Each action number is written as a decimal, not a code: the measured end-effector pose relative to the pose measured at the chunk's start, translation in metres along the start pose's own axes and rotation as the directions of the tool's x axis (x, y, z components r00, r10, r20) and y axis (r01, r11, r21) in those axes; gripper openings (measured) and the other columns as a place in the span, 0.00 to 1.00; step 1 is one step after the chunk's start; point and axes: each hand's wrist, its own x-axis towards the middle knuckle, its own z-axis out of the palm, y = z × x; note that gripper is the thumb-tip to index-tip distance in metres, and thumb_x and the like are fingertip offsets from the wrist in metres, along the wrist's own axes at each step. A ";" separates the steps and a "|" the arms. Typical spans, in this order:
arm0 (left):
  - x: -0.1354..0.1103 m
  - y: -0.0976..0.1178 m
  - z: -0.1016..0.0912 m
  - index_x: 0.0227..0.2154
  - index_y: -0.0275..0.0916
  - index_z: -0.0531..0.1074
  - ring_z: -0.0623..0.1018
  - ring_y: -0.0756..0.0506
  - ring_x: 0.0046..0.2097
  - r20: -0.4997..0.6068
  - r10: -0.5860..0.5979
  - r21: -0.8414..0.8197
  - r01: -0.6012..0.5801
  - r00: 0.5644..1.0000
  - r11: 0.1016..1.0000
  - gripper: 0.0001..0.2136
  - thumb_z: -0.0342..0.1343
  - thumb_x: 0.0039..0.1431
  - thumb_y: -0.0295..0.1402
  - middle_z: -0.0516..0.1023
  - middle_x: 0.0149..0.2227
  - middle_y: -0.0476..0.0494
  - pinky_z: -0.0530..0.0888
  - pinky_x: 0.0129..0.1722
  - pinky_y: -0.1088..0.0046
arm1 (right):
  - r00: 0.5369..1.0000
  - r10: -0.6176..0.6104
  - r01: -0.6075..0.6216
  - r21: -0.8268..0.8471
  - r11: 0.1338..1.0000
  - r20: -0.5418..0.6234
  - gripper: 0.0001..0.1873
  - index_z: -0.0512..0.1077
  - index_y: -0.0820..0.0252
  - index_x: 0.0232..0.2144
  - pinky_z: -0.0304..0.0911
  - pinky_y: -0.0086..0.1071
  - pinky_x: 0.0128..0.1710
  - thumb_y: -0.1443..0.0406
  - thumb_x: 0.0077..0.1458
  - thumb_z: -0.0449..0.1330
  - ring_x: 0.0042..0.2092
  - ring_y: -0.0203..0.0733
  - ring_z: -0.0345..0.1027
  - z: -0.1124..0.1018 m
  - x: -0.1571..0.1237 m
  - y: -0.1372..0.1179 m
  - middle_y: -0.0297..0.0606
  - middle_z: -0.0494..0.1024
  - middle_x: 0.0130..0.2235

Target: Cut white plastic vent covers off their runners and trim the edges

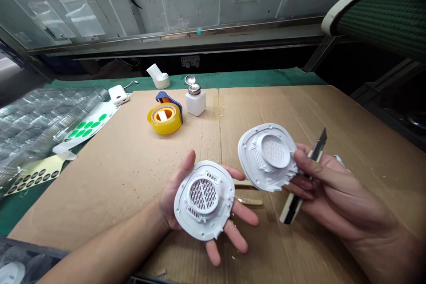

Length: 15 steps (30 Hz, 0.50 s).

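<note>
On my left hand (pixel 238 226), palm up with its fingers spread, lies a white plastic grille cover (pixel 204 194). It is rounded, with a raised round ring, slots and small posts. My right hand (pixel 328 182) pinches a second white plastic grille cover (pixel 274 151) by its edge between thumb and fingers. The same hand also keeps a utility knife (pixel 291 208) against its fingers, blade out and pointing up and away. The two covers are apart, side by side above the cardboard. Behind them, two thin flat strips (pixel 251 202) lie partly hidden.
Cardboard (pixel 109 177) covers the green bench. Farther back are a yellow tape roll (pixel 159 126) in a blue dispenser, a white pump bottle (pixel 195 103) and a white roll (pixel 162 80). Clear plastic trays (pixel 29 120) and sticker sheets (pixel 89 124) lie left. A green conveyor (pixel 386 17) overhangs right.
</note>
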 end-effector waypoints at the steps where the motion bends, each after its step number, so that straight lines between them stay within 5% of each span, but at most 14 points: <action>1: 0.000 0.000 -0.001 0.56 0.39 0.72 0.80 0.28 0.47 -0.007 -0.010 -0.020 0.009 1.000 1.000 0.41 0.44 0.52 0.68 0.74 0.52 0.21 0.80 0.32 0.57 | 1.000 0.005 -0.005 0.009 1.000 0.003 0.18 0.65 0.57 0.24 0.43 0.23 0.16 0.57 0.50 0.70 0.23 0.30 0.38 0.001 0.000 0.000 0.26 0.53 0.22; 7: 0.003 -0.001 -0.007 0.60 0.28 0.67 0.81 0.30 0.45 0.014 -0.055 -0.030 0.056 0.998 0.998 0.50 0.43 0.49 0.71 0.74 0.52 0.20 0.80 0.33 0.58 | 0.977 0.155 -0.145 -0.080 0.986 0.144 0.15 0.74 0.60 0.31 0.42 0.22 0.17 0.56 0.51 0.71 0.22 0.27 0.42 0.003 -0.004 0.001 0.28 0.61 0.24; 15: 0.005 -0.004 -0.009 0.63 0.32 0.62 0.81 0.33 0.43 -0.053 -0.051 0.104 0.056 0.997 0.993 0.49 0.38 0.53 0.70 0.75 0.53 0.22 0.79 0.28 0.61 | 0.880 0.339 -0.222 -0.343 0.913 0.333 0.20 0.73 0.61 0.36 0.45 0.27 0.23 0.51 0.52 0.68 0.25 0.31 0.52 0.006 -0.013 0.010 0.30 0.66 0.26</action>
